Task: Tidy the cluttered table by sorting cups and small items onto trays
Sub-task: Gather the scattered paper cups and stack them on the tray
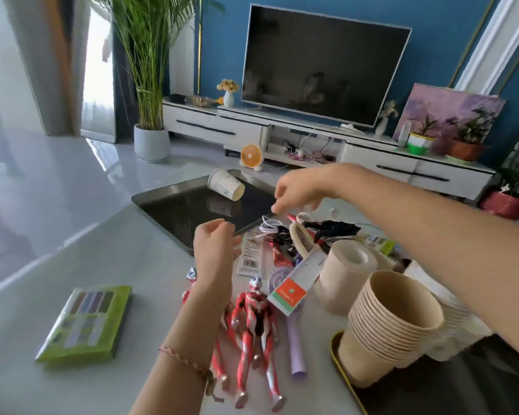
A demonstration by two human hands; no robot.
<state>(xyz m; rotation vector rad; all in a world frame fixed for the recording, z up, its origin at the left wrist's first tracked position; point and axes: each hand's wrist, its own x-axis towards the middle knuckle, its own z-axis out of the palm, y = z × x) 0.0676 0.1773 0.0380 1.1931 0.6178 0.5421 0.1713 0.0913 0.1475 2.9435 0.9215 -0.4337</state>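
Note:
A shiny steel tray (174, 211) lies at the table's far middle. On it a white paper cup (226, 184) rests on its side. My left hand (215, 250) curls over the tray's near right edge, thumb on the rim. At the tray's right corner, beside a white cable, my right hand (297, 187) pinches the rim. A stack of brown paper cups (396, 322) stands on a dark yellow-rimmed tray (339, 357) at the near right.
Between the trays lie a tangle of cables (318, 230), a tissue roll (346, 277), an orange-and-white card (294, 290), a barcode packet (250, 254), a purple tube (295, 351) and red toy figures (255, 324). A green box (87, 322) sits near left.

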